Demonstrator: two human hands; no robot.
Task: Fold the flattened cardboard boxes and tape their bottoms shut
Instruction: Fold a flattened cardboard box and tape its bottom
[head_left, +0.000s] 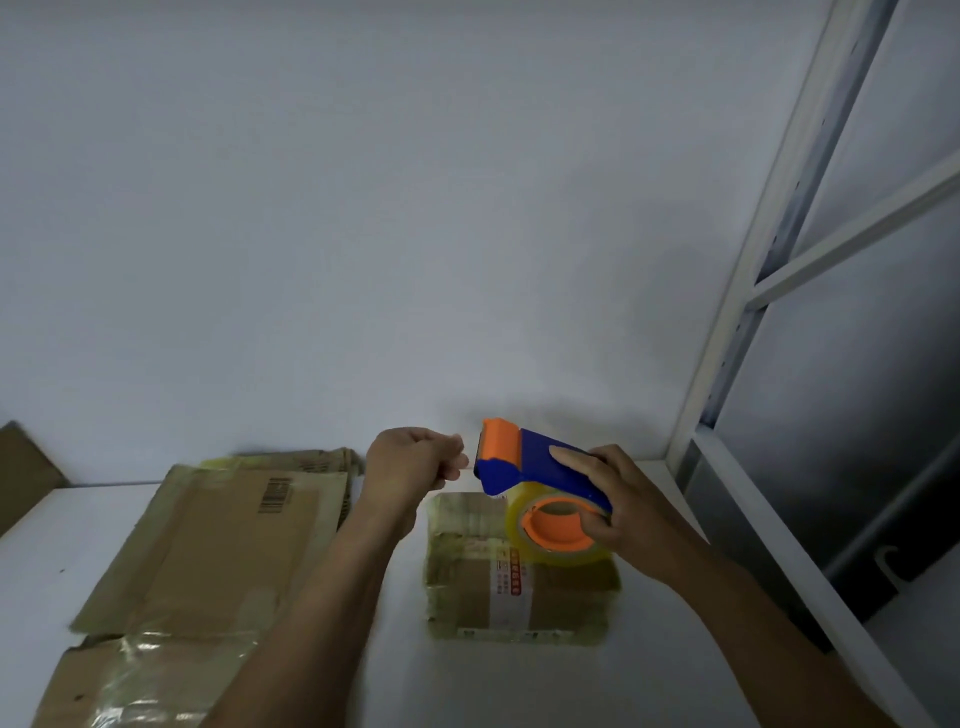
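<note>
A blue and orange tape dispenser (540, 467) with a roll of clear tape (558, 530) hangs above a small folded cardboard box (519, 597), which stands on the white table (41, 561). My right hand (618, 509) grips the dispenser's body and roll. Just left of the dispenser's orange front, my left hand (415, 460) pinches the loose end of the tape with curled fingers. The box's upward face carries old tape strips and a printed label.
Flattened cardboard boxes (218, 551) lie in a pile on the table's left half, one with a barcode. A brown cardboard piece (23, 467) leans at the far left. A white metal shelf frame (779, 260) rises on the right. The wall is straight ahead.
</note>
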